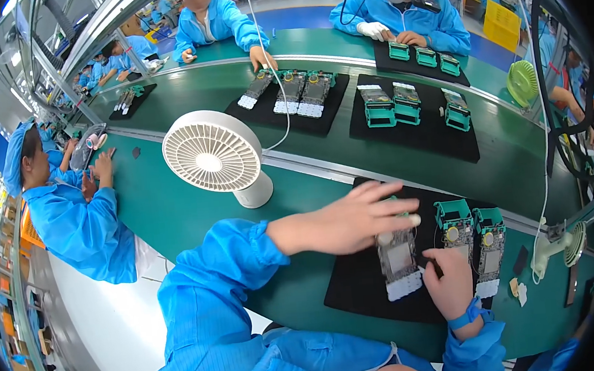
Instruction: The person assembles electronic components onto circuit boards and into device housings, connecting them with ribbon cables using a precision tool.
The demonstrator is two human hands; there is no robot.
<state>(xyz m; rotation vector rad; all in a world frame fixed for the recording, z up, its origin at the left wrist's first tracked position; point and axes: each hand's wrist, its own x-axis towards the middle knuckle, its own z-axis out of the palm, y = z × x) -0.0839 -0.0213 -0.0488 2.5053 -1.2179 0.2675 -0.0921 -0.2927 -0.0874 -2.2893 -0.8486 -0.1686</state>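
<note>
A circuit board with a green plastic frame at its far end and white keys at its near end lies on a black mat. Over its far end is my left hand, palm down with fingers stretched out; they hide much of the frame, and touching is hard to judge. At the board's right edge, my right hand has its fingers curled, thumb and index close together; anything between them is too small to make out. Two similar boards with green frames, one middle and one right, lie beyond my right hand.
A white desk fan stands left of the mat. Across the belt, more boards lie on black mats. Two people work opposite, another sits at left. A hanging white cable and small fan are at right.
</note>
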